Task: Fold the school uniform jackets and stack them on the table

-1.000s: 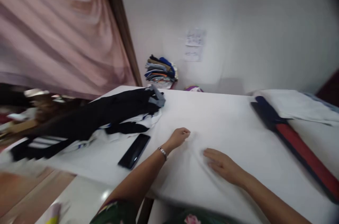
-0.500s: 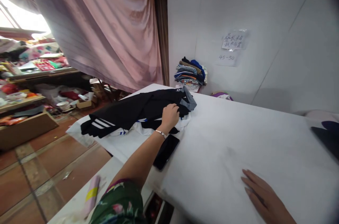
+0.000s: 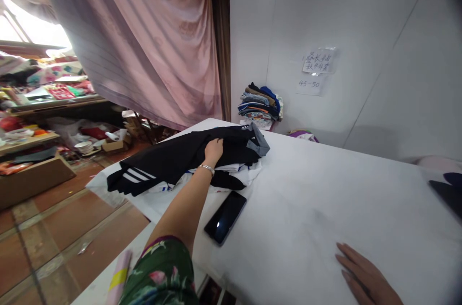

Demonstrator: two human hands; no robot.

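Note:
My left hand [image 3: 214, 150], with a bracelet at the wrist, is on top of a black jacket [image 3: 173, 153]. Its fingers are curled in against the dark cloth, and the fingertips are partly hidden. The jacket has white stripes near its left end and a grey collar [image 3: 260, 144] at the right. Under its near edge lie white garments [image 3: 252, 172] with a black piece among them. Flat on the white tabletop [image 3: 296, 199], close to my left forearm, rests a black phone [image 3: 226, 218]. My right hand [image 3: 364, 273] lies on the table at the lower right, fingers stretched out and holding nothing.
A folded clothes stack [image 3: 260, 105] stands by the wall behind the table. A dark flat item [image 3: 445, 196] lies at the right edge. A pink roll with a yellow band [image 3: 119, 276] is at lower left. Pink curtain [image 3: 155, 40] hangs behind; cluttered shelves [image 3: 50, 93] stand left.
My left hand has shifted left along the black jacket, away from the collar. More of the phone shows beside my forearm. The right hand stays flat on the table.

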